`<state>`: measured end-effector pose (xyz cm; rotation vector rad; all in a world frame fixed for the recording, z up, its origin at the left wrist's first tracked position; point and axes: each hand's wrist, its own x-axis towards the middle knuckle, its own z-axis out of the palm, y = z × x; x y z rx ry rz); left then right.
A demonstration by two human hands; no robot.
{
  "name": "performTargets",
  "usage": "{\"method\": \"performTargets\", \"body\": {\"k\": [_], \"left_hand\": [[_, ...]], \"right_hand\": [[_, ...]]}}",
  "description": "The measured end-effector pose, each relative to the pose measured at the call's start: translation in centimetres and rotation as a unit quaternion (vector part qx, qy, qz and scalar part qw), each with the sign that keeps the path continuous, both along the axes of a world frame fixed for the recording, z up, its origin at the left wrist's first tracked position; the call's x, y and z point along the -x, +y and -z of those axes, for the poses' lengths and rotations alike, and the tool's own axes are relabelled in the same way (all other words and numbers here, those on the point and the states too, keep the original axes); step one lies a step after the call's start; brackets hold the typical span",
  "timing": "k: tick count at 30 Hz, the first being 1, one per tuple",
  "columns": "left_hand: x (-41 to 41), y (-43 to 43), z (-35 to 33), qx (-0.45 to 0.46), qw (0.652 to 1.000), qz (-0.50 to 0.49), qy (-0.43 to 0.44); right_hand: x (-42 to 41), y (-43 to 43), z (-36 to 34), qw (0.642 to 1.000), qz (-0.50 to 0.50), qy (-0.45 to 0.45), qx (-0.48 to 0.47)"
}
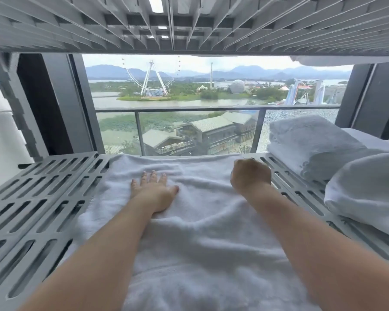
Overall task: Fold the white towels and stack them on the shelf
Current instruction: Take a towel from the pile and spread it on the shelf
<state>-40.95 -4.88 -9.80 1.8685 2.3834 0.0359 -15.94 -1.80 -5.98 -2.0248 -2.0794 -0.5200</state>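
Slatted shelf (43, 187) bears a spread towel (200, 232), left hand (154, 190) flat pinning it, right hand (250, 175) curled at its corner, grip unclear.

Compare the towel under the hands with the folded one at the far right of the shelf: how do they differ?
The spread towel lies flat and wrinkled across the middle of the shelf; the folded towel is a thick, layered bundle at the right rear. The left hand presses on the spread towel; no hand touches the folded towel. Both are white and rest on the slotted grey shelf.
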Motion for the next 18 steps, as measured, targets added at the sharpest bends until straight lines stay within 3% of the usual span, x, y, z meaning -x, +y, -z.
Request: {"method": "performTargets", "body": {"k": [3,6,7,9,11,14,18], "left_hand": [[0.4,0.2,-0.2,-0.015,0.998,0.049,-0.036],[2.0,0.5,-1.3,-0.076,0.979,0.019,-0.189],[2.8,0.7,-1.7,-0.103,0.975,-0.004,-0.195],[4.5,1.2,-2.1,-0.094,0.987,-0.046,-0.119],[5.7,2.0,-2.3,-0.021,0.997,-0.049,-0.057],[6.3,3.6,-2.9,0.042,0.998,-0.042,-0.018],[7.1,5.2,-2.7,0.033,0.999,-0.037,0.020]], "right_hand": [[1.7,3.5,0.5,0.995,-0.093,0.032,0.020],[2.7,6.7,1.2,0.971,-0.180,0.125,0.095],[3.0,7.6,1.8,0.963,-0.189,0.140,0.130],[3.2,9.3,3.1,0.953,-0.200,0.113,0.197],[3.3,10.7,4.2,0.951,-0.196,0.088,0.224],[3.2,12.7,4.3,0.950,-0.183,0.085,0.241],[3.0,14.7,4.5,0.949,-0.197,0.090,0.229]]}}
